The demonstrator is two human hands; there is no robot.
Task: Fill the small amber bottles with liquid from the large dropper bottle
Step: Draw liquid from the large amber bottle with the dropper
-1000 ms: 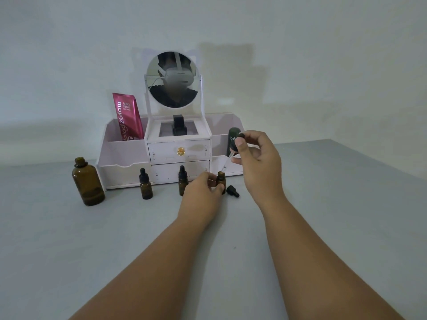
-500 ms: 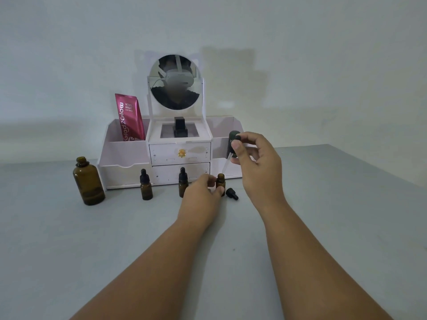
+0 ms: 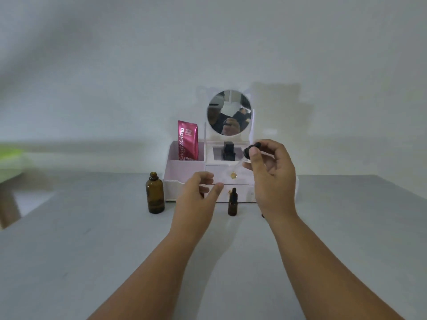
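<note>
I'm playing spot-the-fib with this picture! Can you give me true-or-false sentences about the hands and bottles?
1. The right hand pinches the dropper. True.
2. The left hand grips the small capped bottle. False: that hand holds nothing, and the bottle stands on the table by itself.
3. The big amber bottle has its cap on. False: its neck is open.
4. The pink sachet stands in the organizer's left compartment. True.
5. The mirror is square. False: it is round.

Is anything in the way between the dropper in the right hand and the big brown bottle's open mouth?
Yes: the left hand, holding nothing, hangs between the dropper and the large bottle in this view. Nothing covers the bottle's mouth.
</note>
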